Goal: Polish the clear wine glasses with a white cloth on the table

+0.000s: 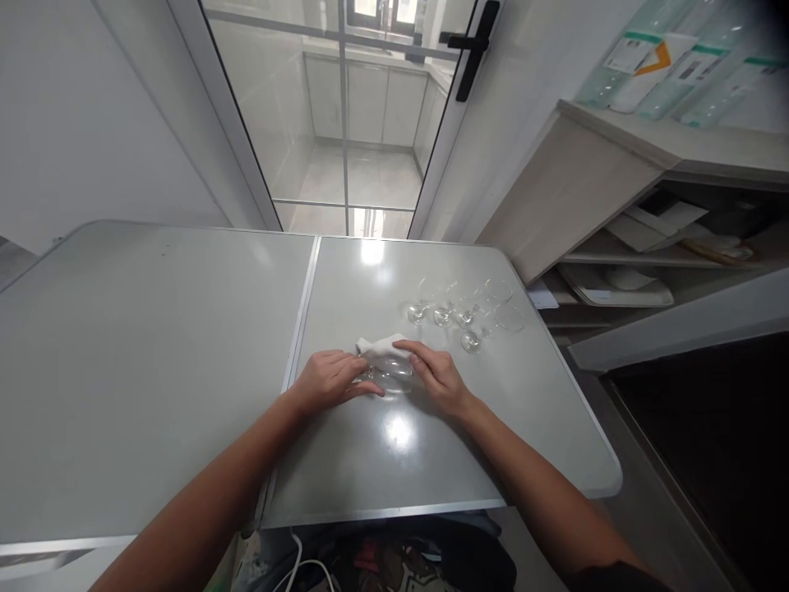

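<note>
**Just right of the seam: both hands clamped on a clear glass**

Roughly at the centre of the frame, a clear stemmed drinking glass (387, 374) lies low on the pale grey folding table (154, 370), with a crumpled white cloth (377, 344) touching its far side. The glass seems to lie on its side with its long axis running left to right, though its transparency blurs the outline. The left hand (329, 380) curls over its left end. The right hand (436, 376) cups the right end, with its forefinger stretched onto the cloth. Both hands sit equally close, one on each side.

Just left of the left hand runs the table's metal seam (302, 312). A cluster of empty clear wine glasses (459, 312) stands near, up and to the right. The table's right edge lies beyond them, and a pale wooden shelf unit (616, 247) beyond that. Bare tabletop stretches left and toward the near edge.
</note>
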The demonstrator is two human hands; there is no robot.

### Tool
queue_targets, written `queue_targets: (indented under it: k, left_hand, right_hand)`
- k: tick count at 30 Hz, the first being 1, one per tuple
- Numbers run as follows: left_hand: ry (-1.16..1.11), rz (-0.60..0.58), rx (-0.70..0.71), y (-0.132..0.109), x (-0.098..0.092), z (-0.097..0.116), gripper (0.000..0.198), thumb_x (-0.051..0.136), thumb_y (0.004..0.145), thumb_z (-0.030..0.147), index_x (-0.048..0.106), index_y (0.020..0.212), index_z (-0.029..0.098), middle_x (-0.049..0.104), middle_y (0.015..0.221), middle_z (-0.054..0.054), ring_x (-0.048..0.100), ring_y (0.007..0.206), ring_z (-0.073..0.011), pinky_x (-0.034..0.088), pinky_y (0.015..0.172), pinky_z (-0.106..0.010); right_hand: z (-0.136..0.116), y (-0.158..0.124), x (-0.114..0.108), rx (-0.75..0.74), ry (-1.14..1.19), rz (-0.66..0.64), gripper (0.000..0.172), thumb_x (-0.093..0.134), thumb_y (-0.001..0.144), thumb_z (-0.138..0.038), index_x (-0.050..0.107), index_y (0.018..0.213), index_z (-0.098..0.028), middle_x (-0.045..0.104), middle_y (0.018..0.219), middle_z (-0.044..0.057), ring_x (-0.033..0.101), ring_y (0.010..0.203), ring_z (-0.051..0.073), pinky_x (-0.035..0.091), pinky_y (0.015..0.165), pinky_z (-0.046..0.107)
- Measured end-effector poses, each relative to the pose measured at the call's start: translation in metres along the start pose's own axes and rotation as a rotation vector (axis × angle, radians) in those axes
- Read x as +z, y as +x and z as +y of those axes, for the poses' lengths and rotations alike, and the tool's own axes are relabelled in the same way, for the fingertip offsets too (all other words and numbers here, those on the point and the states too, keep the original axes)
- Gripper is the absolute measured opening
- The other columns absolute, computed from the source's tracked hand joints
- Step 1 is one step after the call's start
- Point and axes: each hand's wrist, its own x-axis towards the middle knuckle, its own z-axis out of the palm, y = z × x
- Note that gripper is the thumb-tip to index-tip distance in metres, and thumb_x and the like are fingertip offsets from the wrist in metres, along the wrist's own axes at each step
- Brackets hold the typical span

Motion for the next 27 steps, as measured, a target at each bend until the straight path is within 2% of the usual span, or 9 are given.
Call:
queue_targets:
  k: [4,7,11,13,16,19,25,27]
  left_hand:
    - [-0.004,0.04,-0.132,0.003,-0.001,0.0,0.024,0.073,0.09,0.039,0.06,0.085,0.019,0.069,0.066,0.004,0.062,0.054,-0.0092,0.042,0.054,-0.022]
    - [0.059,0.063,-0.273,0.002,0.001,-0.001,0.028,0.07,0.093,0.032,0.057,0.072,0.019,0.066,0.062,0.004,0.055,0.05,-0.0073,0.037,0.05,-0.022]
    - [0.103,0.052,-0.422,0.0,0.006,-0.003,0.037,0.068,0.094,0.036,0.054,0.065,0.018,0.058,0.056,0.005,0.047,0.047,-0.0068,0.032,0.049,-0.023]
    - [0.107,0.021,-0.456,-0.001,0.007,-0.003,0.039,0.067,0.095,0.036,0.053,0.063,0.018,0.057,0.055,0.005,0.046,0.048,-0.0069,0.031,0.049,-0.023]
    - [0.095,-0.036,-0.453,0.0,0.006,-0.001,0.037,0.061,0.097,0.032,0.054,0.064,0.018,0.058,0.057,0.004,0.047,0.049,-0.0075,0.031,0.05,-0.023]
    - [0.062,-0.072,-0.427,0.002,0.003,0.002,0.033,0.056,0.098,0.026,0.056,0.066,0.019,0.059,0.059,0.003,0.049,0.051,-0.0082,0.032,0.051,-0.023]
    - [0.057,-0.072,-0.333,0.004,0.003,0.005,0.031,0.069,0.092,0.034,0.055,0.069,0.019,0.068,0.068,0.002,0.053,0.052,-0.0078,0.033,0.051,-0.024]
    - [0.073,-0.089,-0.285,0.003,0.004,0.005,0.03,0.069,0.092,0.033,0.055,0.069,0.019,0.067,0.068,0.002,0.053,0.052,-0.0082,0.032,0.051,-0.024]
  right_hand:
    - [0.002,0.002,0.001,0.055,0.099,0.083,0.036,0.043,0.106,-0.038,0.069,0.122,-0.02,0.074,0.098,0.005,0.066,0.078,0.018,0.05,0.071,0.029]
    - [-0.002,0.0,0.006,0.055,0.116,0.077,0.037,0.043,0.105,-0.038,0.069,0.124,-0.019,0.074,0.097,0.006,0.066,0.08,0.019,0.05,0.071,0.03]
    - [-0.004,-0.007,0.013,-0.013,0.038,0.062,0.036,0.044,0.105,-0.032,0.062,0.135,-0.02,0.073,0.09,0.004,0.064,0.068,0.015,0.051,0.064,0.028]
    - [-0.004,-0.01,0.017,-0.101,-0.031,0.068,0.041,0.045,0.105,-0.027,0.053,0.144,-0.022,0.074,0.096,0.005,0.063,0.065,0.014,0.052,0.063,0.027]
    - [-0.004,-0.01,0.024,-0.324,-0.168,0.084,0.052,0.044,0.102,-0.016,0.041,0.153,-0.023,0.073,0.114,0.01,0.07,0.081,0.017,0.058,0.073,0.03]
    - [-0.006,-0.005,0.029,-0.502,-0.325,0.14,0.059,0.043,0.098,-0.005,0.039,0.155,-0.023,0.074,0.105,0.01,0.071,0.091,0.02,0.061,0.079,0.035]
    - [-0.01,-0.003,0.013,-0.655,-0.497,0.46,0.062,0.048,0.094,-0.002,0.046,0.152,-0.023,0.076,0.1,0.01,0.071,0.108,0.027,0.06,0.094,0.048]
    - [-0.013,-0.003,0.008,-0.689,-0.512,0.45,0.062,0.048,0.093,-0.003,0.045,0.152,-0.022,0.076,0.1,0.01,0.07,0.111,0.028,0.056,0.101,0.052]
